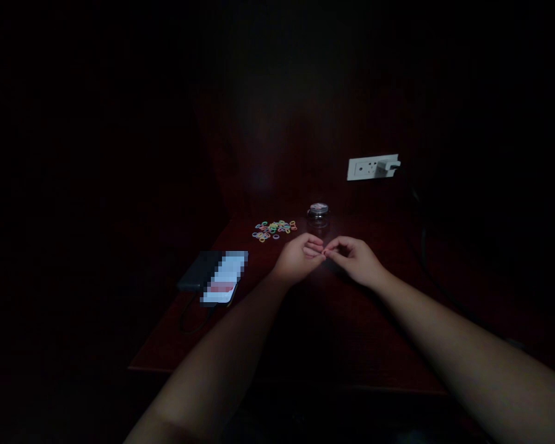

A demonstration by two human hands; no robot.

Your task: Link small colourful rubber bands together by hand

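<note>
My left hand point(300, 258) and my right hand point(355, 260) meet over the dark red table, fingertips almost touching. Both are closed in a pinch. Something tiny and pinkish shows between the fingertips, too small and dim to name. Just behind the hands stands a clear jar point(318, 217) with its lid on. Left of the jar lies a loose pile of small coloured elastic bands point(274, 228), in yellow, green, pink, blue and purple.
At the left edge of the table point(166, 345) a lit phone point(226, 277) lies against a dark flat box-like device point(198, 270), with a cable point(183, 317) looping below. A wall socket point(372, 167) holds a white plug. Another dark cable point(424, 246) runs down at the right. The surroundings are very dark.
</note>
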